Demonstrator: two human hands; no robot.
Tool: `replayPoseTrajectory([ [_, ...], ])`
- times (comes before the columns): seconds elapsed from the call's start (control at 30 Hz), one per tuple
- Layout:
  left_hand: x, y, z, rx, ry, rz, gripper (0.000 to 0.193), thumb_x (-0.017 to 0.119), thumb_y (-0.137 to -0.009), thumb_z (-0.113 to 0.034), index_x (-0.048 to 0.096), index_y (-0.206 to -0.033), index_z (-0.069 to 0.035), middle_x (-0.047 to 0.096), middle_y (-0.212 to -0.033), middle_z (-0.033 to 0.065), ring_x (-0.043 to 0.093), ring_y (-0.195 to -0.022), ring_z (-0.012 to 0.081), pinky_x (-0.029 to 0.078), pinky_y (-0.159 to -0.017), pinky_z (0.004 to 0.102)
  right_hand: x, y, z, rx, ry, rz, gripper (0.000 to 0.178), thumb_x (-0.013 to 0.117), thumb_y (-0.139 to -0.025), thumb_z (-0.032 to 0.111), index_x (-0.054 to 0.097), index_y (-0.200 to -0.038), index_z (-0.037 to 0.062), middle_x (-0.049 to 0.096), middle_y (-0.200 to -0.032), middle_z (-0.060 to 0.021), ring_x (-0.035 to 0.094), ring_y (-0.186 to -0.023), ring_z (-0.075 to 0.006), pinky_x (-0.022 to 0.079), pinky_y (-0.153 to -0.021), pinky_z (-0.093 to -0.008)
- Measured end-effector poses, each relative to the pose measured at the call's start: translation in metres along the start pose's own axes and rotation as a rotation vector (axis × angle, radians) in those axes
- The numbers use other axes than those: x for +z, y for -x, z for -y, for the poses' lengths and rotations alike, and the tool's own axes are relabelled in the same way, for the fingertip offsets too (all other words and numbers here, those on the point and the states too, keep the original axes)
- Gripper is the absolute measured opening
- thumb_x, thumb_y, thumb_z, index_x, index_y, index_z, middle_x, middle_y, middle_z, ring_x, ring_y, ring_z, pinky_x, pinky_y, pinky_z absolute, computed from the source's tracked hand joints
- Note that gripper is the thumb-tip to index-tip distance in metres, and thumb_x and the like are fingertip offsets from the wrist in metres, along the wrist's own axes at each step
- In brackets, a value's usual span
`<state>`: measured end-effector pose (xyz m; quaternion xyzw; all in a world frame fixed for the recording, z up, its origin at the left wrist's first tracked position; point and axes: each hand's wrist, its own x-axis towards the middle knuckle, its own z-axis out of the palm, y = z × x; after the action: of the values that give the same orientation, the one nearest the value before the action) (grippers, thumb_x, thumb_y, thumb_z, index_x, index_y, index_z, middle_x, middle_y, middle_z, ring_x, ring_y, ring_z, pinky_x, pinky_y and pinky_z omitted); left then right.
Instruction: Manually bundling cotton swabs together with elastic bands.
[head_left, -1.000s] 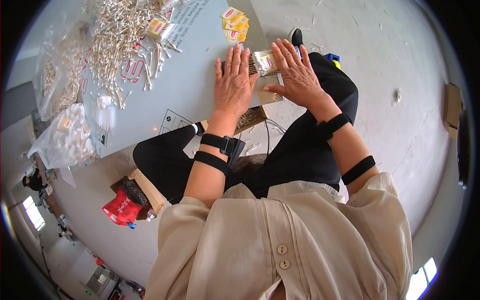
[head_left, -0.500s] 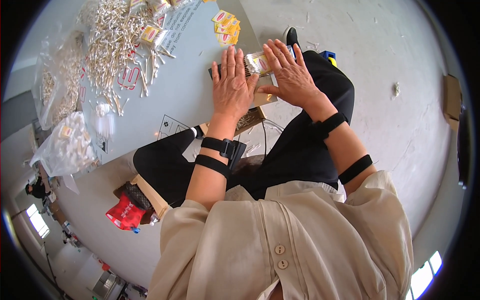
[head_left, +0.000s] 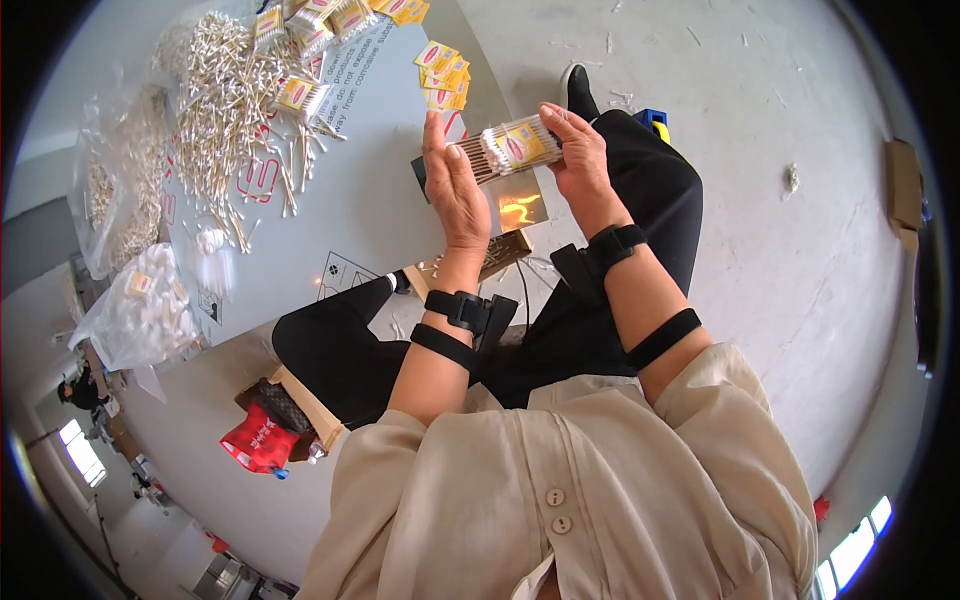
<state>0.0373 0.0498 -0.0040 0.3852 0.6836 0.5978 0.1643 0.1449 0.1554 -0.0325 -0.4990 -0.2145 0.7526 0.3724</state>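
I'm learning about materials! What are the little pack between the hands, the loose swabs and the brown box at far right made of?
The pack: probably clear, shiny plastic film, since swabs show through. The loose swabs: likely cotton tips, matt white, on tan sticks, perhaps wood. The brown box: likely dull cardboard, given its plain brown sides.

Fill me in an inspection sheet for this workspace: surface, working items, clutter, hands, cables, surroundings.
Surface: grey tabletop with printed markings.
Working items: yellow-labelled pack of cotton swabs, between the hands.
Clutter: heap of loose swabs, yellow cards and a clear plastic bag of white items on the table.
Hands: left hand to the pack's left, fingers extended; right hand at its right end; firmness of grip unclear.
Cables: thin dark line, probably a cord, below the table edge.
Surroundings: red bag at an open carton; another carton far right; white bits on the floor.
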Motion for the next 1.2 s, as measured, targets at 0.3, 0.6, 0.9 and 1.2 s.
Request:
replayPoseTrajectory([
  [0.3,0.01,0.002,0.002,-0.033,0.127,-0.098,0.054,0.029,-0.103,-0.034,0.034,-0.14,0.005,0.036,-0.145,0.022,0.037,-0.133,0.03,0.029,-0.11,0.0385,0.013,0.003,-0.002,-0.076,-0.246,0.106,0.012,0.067,-0.084,0.003,0.063,-0.095,-0.0015,0.068,-0.097,-0.0147,0.066,-0.091,-0.0248,0.054,-0.084,-0.0383],
  [0.6,0.027,0.002,-0.003,-0.079,0.285,-0.174,0.064,0.03,-0.102,-0.044,0.032,-0.141,0.006,0.037,-0.143,0.0247,0.037,-0.134,0.0309,0.028,-0.111,0.0401,0.018,0.009,-0.001,-0.154,-0.18,0.096,0.01,0.065,-0.087,0.006,0.062,-0.092,-0.001,0.069,-0.094,-0.0138,0.066,-0.089,-0.0237,0.053,-0.083,-0.0366],
  [0.9,0.044,0.002,-0.008,-0.148,0.515,-0.181,0.065,0.035,-0.1,-0.044,0.028,-0.141,0.006,0.031,-0.145,0.0275,0.031,-0.137,0.0318,0.02,-0.114,0.0423,0.022,0.011,-0.003,-0.177,-0.243,0.074,0.006,0.066,-0.086,0.003,0.063,-0.087,-0.0019,0.07,-0.088,-0.0136,0.067,-0.081,-0.0209,0.054,-0.076,-0.0323],
  [1.2,0.043,-0.003,-0.004,-0.212,0.772,-0.183,0.065,0.04,-0.099,-0.041,0.025,-0.142,0.006,0.027,-0.148,0.0236,0.022,-0.141,0.0283,0.016,-0.115,0.0414,0.02,0.01,-0.006,-0.194,-0.281,0.09,0.017,0.068,-0.085,0.009,0.06,-0.096,-0.0015,0.069,-0.091,-0.0141,0.067,-0.085,-0.0223,0.055,-0.075,-0.0328],
])
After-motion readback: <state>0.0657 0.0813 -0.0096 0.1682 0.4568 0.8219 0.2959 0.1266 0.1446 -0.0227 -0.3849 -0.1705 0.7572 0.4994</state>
